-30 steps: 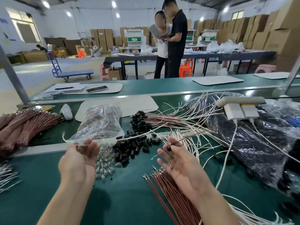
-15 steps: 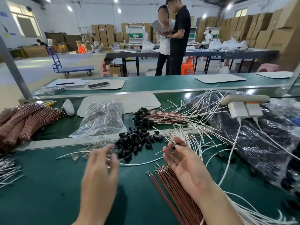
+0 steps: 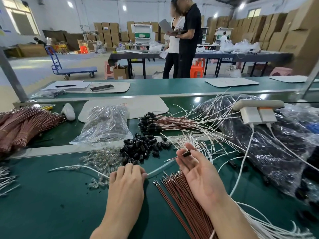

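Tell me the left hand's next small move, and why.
Probably pinch the white wire and lift it toward the right hand: the left hand lies over it, and the right pinches a brown wire carrying a black cap.

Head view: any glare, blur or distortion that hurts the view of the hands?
Head view, centre: left hand and right hand are sharp, the right's brown wire readable. Head view, belt: two lamp reflections, clear of the work. Head view, edges: wide-angle bowing, and the cartons at right smear.
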`<state>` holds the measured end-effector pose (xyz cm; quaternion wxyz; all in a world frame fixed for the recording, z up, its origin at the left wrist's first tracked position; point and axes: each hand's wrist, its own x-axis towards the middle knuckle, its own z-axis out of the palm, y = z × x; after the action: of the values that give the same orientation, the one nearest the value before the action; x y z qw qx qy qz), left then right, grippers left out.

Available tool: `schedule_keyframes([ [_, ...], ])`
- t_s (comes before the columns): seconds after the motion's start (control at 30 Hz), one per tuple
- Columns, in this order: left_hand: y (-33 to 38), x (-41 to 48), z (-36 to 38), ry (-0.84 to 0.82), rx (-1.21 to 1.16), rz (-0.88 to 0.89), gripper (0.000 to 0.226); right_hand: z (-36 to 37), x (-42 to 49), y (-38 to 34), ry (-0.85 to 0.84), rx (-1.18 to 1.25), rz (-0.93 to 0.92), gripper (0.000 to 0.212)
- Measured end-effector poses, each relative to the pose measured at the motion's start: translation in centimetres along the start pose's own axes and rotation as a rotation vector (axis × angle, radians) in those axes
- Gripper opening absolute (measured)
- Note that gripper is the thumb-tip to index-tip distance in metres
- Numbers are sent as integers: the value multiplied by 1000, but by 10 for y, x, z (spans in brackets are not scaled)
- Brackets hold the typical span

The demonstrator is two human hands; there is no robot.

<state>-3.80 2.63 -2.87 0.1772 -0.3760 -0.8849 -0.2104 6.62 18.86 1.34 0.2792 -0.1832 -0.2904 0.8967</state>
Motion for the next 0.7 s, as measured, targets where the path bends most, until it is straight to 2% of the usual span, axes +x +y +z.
schedule_keyframes([
  [0.13,-1,-2,-6,56,-263,-144,14,-1,1,-1,31,-18,-25,28],
  [0.2,1,-4,-11,92,-358,-151,13,0,0,-1,29,-30,-15,30],
  [0.3,0,-6,-14,44,-454,-112,16,1,0,-1,35,-20,-6,32],
  [0.53,-4,-7,-16,72,-523,-52,14,0,1,0,30,30,-32,24],
  [0.7,-5,-7,-16,91,-523,-43,17,-1,1,1,12,20,-16,29],
])
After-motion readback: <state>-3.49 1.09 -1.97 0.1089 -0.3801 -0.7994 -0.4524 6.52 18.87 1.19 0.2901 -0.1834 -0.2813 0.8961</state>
